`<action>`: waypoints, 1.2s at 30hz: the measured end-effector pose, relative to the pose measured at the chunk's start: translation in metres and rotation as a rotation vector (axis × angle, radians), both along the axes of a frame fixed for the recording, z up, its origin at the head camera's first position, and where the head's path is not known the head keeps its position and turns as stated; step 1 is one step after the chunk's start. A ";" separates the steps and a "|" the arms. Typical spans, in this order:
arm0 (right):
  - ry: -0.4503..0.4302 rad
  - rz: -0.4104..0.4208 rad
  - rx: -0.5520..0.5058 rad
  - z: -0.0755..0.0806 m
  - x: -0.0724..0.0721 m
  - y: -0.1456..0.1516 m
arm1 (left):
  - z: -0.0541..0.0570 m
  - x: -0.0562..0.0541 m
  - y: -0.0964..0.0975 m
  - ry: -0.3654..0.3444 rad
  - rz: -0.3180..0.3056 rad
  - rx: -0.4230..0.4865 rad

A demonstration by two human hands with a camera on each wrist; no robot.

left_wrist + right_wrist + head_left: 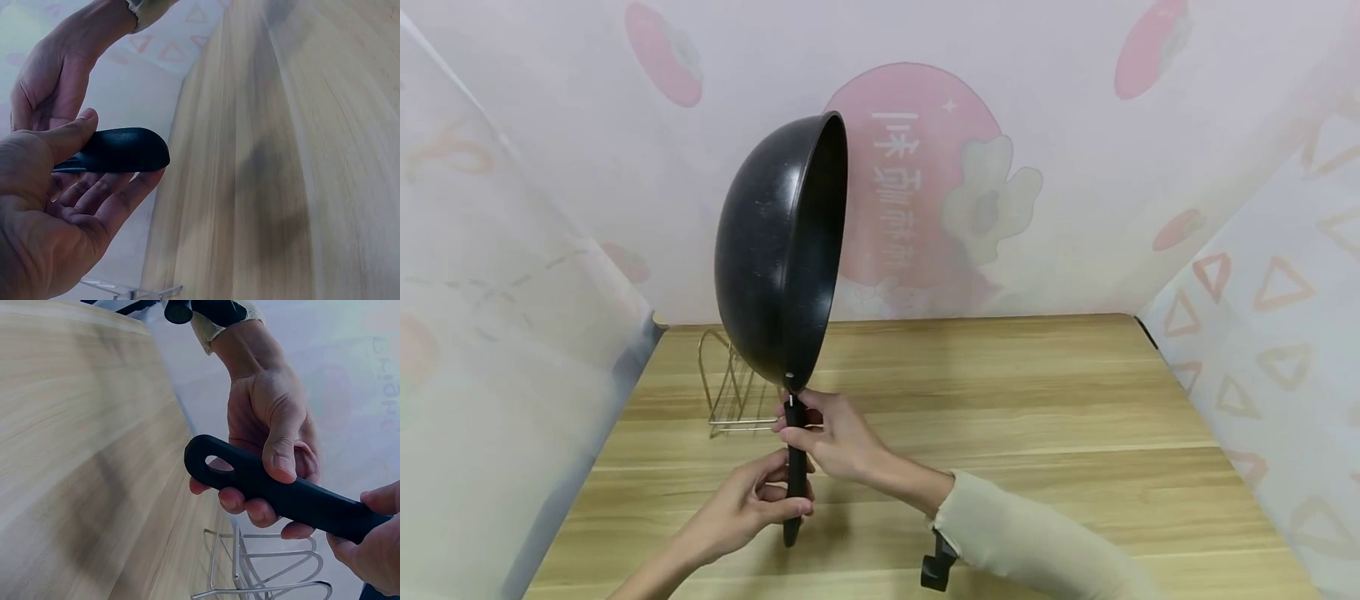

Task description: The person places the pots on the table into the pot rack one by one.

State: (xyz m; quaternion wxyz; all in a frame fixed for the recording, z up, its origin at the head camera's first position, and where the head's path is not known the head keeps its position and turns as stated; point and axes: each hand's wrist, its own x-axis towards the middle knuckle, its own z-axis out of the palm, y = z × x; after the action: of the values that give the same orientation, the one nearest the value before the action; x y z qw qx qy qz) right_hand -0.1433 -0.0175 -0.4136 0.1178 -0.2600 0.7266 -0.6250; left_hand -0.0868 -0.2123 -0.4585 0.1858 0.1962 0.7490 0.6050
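A black wok is held on its side above the table, its bowl up and its open face turned right. Its dark handle points down, with a hanging hole near the end. My right hand pinches the handle just below the bowl, thumb in front. Lower down, my left hand holds the handle between thumb and fingers. The left wrist view shows the rounded handle end sticking out past the left thumb. Part of the right hand's fingers is hidden behind the handle.
A gold-coloured wire rack stands on the wooden table behind the wok, partly covered by it. Printed walls enclose the back and both sides. A black device hangs at my right sleeve.
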 end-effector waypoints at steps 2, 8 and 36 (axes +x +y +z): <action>0.002 0.006 -0.006 0.001 0.000 -0.004 | 0.002 0.000 -0.004 0.017 -0.003 0.001; 0.019 0.032 -0.008 0.005 0.002 -0.012 | 0.005 0.003 -0.014 0.062 -0.015 0.014; 0.032 0.136 -0.009 -0.001 -0.002 -0.045 | 0.003 0.015 -0.048 0.086 0.042 -0.043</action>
State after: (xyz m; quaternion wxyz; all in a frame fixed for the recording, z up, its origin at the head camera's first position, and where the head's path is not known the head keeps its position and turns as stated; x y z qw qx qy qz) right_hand -0.1450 -0.0621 -0.4149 0.1474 -0.3191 0.7063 -0.6145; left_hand -0.0719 -0.2601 -0.4557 0.1447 0.2024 0.7731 0.5835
